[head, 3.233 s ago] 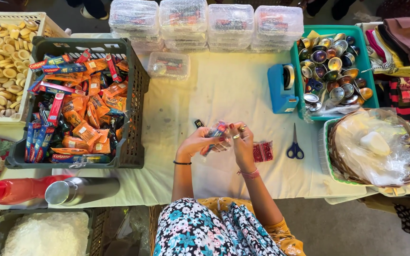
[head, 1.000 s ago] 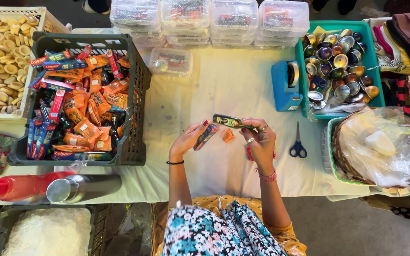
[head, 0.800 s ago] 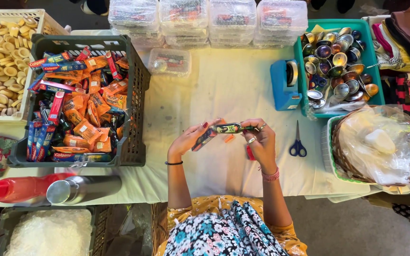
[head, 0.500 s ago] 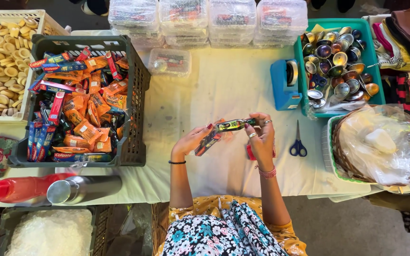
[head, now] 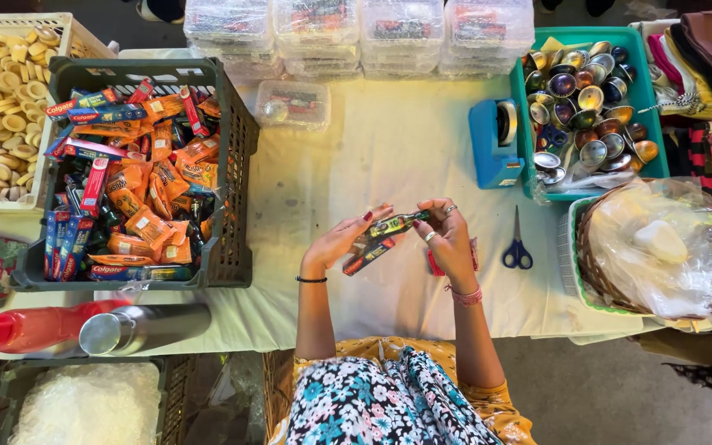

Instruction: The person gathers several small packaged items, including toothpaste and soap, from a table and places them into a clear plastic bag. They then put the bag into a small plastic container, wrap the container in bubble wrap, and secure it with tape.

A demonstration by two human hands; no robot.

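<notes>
Gripping small packets (head: 389, 235) together, both hands (head: 447, 239) hover mid-cloth — crate (head: 236, 165) left, scissors (head: 517, 247) right.

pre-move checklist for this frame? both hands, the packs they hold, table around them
1. Left hand grips red pack: ok.
2. Right hand pinches dark pack: ok.
3. Packs held above the cloth, not resting on it: ok.
4. Scissors lie apart from the right hand: ok.
5. Crate beside the left hand, open top: ok.
6. Packs intact or torn: cannot tell.
</notes>
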